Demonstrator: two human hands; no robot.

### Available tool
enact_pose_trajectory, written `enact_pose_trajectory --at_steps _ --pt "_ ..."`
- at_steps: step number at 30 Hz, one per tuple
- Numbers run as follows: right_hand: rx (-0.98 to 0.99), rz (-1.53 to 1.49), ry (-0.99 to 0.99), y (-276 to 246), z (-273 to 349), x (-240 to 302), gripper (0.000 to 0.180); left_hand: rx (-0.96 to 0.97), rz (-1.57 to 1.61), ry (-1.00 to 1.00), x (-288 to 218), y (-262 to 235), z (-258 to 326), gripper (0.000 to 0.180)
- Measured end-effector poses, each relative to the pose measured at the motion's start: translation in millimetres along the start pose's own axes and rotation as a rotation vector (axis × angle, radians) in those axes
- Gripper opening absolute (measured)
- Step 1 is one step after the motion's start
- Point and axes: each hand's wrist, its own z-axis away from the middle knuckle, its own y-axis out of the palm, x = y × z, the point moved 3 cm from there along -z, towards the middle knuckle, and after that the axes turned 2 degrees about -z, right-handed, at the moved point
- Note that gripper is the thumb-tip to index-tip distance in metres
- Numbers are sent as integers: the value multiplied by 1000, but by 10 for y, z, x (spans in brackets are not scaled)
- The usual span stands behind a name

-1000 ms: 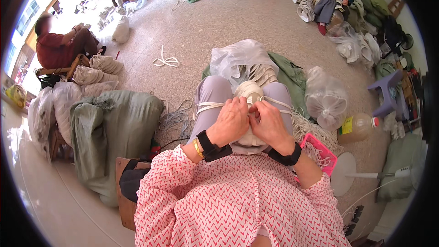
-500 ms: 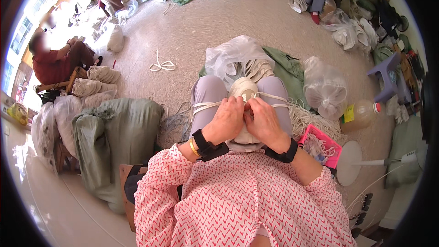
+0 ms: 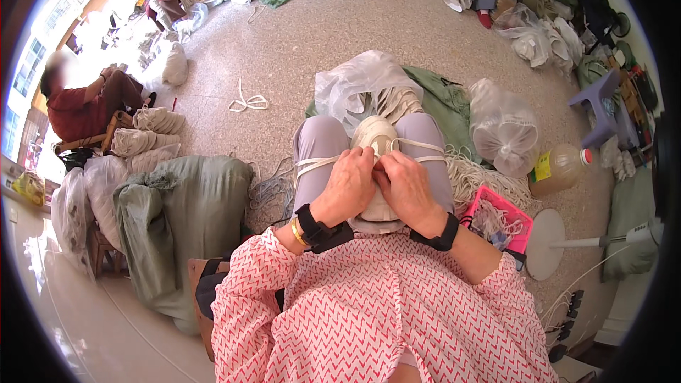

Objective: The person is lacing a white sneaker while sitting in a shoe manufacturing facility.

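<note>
A cream-white shoe [image 3: 376,135] lies on my lap between my knees, toe pointing away from me. My left hand [image 3: 349,186] and my right hand [image 3: 406,186] meet over its middle, fingers curled and pinching the white lace [image 3: 320,162]. Loose ends of the lace run out sideways across both thighs. Most of the shoe's upper is hidden under my hands. Both wrists wear black bands.
A clear plastic bag [image 3: 358,85] holding shoes lies past my knees on a green cloth. A pink basket [image 3: 499,221], a tangle of white cords [image 3: 475,177], another clear bag [image 3: 504,128] and a bottle [image 3: 560,168] sit right. Grey-green sacks [image 3: 177,220] stand left; other people sit further off.
My hands stay together on the shoe, with only small finger movement on the lace. The view has shifted slightly.
</note>
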Motion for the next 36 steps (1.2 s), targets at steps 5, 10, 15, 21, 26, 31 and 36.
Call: enact_pose_trajectory --at_steps 5,10,15,21,26,31,36 --pt "55 219 -3 146 18 -80 10 -17 17 -34 36 20 -7 15" --pt "126 221 8 134 -33 -73 12 -161 0 -1 25 28 13 16" --pt "193 177 -8 59 -93 -28 13 -239 -1 69 -24 49 38 18" --pt "178 69 -29 -343 8 -58 11 -144 -12 -18 57 64 28 31" --pt "546 -534 354 -1401 -81 369 16 -166 -2 -25 63 22 29 30" --pt "544 -541 433 -1495 -195 214 17 -226 43 153 -100 -143 -50 21" --pt "520 -591 369 -1453 -384 223 16 87 511 66 -446 -400 -195 18"
